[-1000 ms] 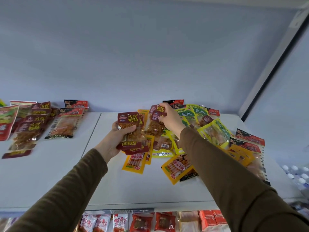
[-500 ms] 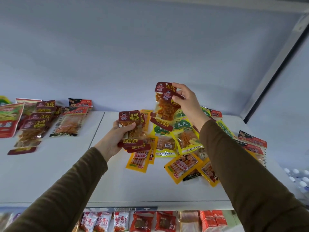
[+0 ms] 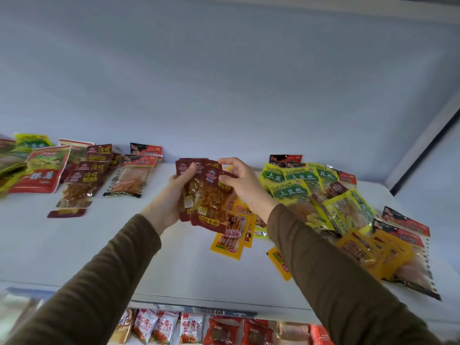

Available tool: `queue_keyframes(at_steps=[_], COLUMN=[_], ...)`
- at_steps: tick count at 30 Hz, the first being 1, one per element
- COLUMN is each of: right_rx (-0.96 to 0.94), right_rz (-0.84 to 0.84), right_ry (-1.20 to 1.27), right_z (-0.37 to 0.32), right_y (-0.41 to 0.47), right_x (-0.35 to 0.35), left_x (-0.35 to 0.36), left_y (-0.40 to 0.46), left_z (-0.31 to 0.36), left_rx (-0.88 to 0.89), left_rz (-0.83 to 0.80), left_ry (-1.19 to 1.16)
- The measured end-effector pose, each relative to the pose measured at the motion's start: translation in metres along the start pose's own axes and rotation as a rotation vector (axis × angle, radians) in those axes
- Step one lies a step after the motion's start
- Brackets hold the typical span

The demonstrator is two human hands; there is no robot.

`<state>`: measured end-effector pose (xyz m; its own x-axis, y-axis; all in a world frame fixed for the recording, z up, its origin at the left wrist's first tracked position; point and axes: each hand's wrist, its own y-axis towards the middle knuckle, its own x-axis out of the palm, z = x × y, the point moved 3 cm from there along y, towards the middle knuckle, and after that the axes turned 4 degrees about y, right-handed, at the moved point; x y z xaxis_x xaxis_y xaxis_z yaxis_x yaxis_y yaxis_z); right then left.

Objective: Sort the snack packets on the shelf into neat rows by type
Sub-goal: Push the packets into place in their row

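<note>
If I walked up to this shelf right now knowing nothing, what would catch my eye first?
Probably the fan of dark red snack packets held up at the centre, the left hand gripping them from behind and the right hand pinching the front one. Next, the jumbled heap of green and yellow packets on the right of the white shelf. At far left lies a tidier group of matching red packets.

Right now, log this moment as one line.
left hand: holds dark red packets | right hand: pinches top packet | shelf: unsorted
</note>
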<state>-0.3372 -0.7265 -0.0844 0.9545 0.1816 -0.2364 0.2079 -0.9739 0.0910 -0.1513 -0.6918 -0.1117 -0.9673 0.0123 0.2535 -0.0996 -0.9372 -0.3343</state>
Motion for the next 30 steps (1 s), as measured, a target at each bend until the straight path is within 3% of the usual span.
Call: queue_keyframes(at_steps=[9,14,23,25,28,30], right_rx=[0.106,0.129,0.022,-0.02,0.189,0.302], right_rz=[-0.063,-0.102,-0.029,0.004,-0.024,-0.012], right_ry=[0.075,-0.246,-1.042,-0.936,-0.269,-0.07], right_z=[0.009,0.018,0.009,-0.007,-0.017,-0.007], right_y=[0.017,0.027,0.04,0.041,0.051,0.066], right_x=[0.043,0.037,0.02,0.036,0.081,0.113], left_x=[-0.048,-0.069,-0.067,-0.07,-0.074,-0.071], left_y=[0.006,0.022,0.051,0.056,0.061,0.06], left_z=[0.01,0.028,0.059,0.062,0.061,0.063], left_rx=[-0.025,-0.019,0.006,0.021,0.043,0.082], left_rz=[0.17,0.203,0.068,0.064,0.068,0.07], left_ry=[0.076,0.293,0.456,0.483,0.554,0.7])
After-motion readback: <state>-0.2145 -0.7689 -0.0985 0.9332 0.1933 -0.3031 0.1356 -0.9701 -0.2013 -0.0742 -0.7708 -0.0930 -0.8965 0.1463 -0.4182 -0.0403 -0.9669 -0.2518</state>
